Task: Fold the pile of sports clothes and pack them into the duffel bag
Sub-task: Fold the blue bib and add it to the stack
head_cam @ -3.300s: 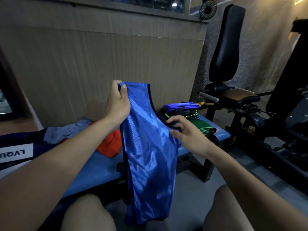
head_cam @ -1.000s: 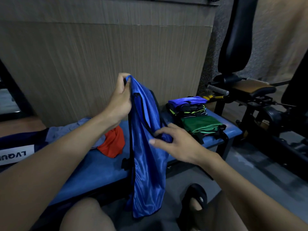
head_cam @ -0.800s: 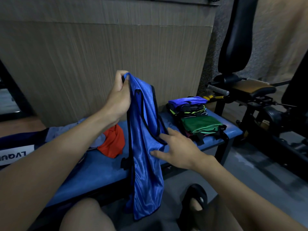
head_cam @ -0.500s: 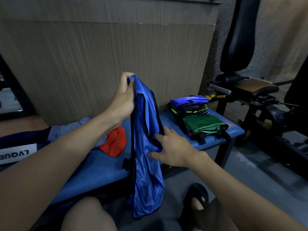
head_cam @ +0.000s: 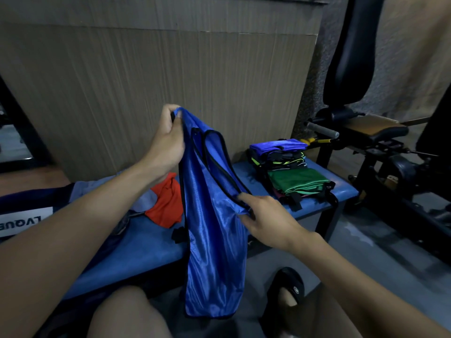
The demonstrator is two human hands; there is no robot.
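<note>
Nearest, the blue mesh vest (head_cam: 212, 240) hangs lengthwise over the near edge of the blue worktop (head_cam: 136, 252). The right hand (head_cam: 264, 222) pinches its black-trimmed armhole edge; the left hand (head_cam: 168, 140) grips the bunched shoulder straps, higher up. The slick fabric could slip from that light pinch and skew the fold. Farther left lie unfolded clothes (head_cam: 163, 203) and the duffel bag (head_cam: 22, 215); far right sits the folded stack (head_cam: 288, 169).
</note>
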